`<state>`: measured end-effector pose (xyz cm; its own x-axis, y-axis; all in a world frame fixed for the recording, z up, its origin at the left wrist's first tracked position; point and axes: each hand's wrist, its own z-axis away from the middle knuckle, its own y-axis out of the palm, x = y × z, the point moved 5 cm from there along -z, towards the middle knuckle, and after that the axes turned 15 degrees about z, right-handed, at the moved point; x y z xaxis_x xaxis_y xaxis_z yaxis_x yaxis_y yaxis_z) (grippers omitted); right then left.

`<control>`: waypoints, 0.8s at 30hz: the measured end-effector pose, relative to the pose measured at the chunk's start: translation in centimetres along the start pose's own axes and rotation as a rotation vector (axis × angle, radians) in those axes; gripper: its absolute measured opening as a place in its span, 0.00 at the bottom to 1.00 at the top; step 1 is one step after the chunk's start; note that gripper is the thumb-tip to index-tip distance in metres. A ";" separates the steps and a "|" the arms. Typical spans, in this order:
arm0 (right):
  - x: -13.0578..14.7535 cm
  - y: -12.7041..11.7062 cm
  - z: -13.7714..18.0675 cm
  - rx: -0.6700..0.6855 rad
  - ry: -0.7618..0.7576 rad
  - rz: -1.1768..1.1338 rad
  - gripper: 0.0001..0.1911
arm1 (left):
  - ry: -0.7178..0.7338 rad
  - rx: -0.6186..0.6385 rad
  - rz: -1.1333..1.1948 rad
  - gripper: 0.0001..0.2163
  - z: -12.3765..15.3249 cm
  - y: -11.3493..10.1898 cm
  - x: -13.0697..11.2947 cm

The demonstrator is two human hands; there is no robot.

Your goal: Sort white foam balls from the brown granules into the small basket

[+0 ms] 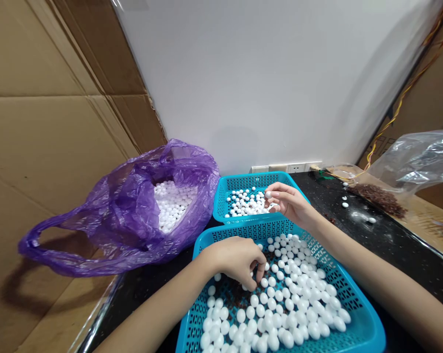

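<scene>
My left hand point(239, 262) reaches into the near blue basket point(370, 328), its fingers curled down among white balls point(298, 294) and dark reddish-brown shreds point(236, 294). Some white shows by its fingertips, but what they pinch is mostly hidden. Over the right side of the far blue basket point(256, 179), my right hand point(287, 201) pinches a small white ball point(268, 194) between thumb and fingers. More white balls lie spread in that far basket, beneath the hand.
A purple plastic bag point(133, 215) holding many white balls stands at the left. On the black countertop point(390, 260) at the right are a few loose balls point(345, 205), a brown shredded heap point(379, 198) and a clear bag point(420, 159). Cardboard point(40, 137) and a white wall point(261, 73) border it.
</scene>
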<state>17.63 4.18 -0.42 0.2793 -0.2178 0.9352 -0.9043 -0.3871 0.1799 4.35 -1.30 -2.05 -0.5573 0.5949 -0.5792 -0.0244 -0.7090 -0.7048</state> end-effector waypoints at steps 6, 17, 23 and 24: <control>-0.1 0.0 -0.1 0.006 -0.004 0.005 0.03 | 0.021 -0.005 -0.008 0.09 0.0 0.0 -0.1; 0.0 0.1 -0.1 0.015 -0.003 -0.001 0.03 | 0.048 -0.015 0.008 0.03 -0.2 0.1 -0.3; -0.1 0.1 0.0 0.014 0.006 0.018 0.04 | 0.026 0.039 0.041 0.06 -0.1 0.3 -0.1; -0.1 0.0 0.0 0.014 0.006 0.020 0.04 | 0.019 0.043 0.043 0.07 -0.1 0.3 0.0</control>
<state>17.59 4.19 -0.48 0.2594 -0.2206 0.9402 -0.9051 -0.3952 0.1570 4.44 -1.50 -2.27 -0.5427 0.5707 -0.6162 -0.0369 -0.7492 -0.6613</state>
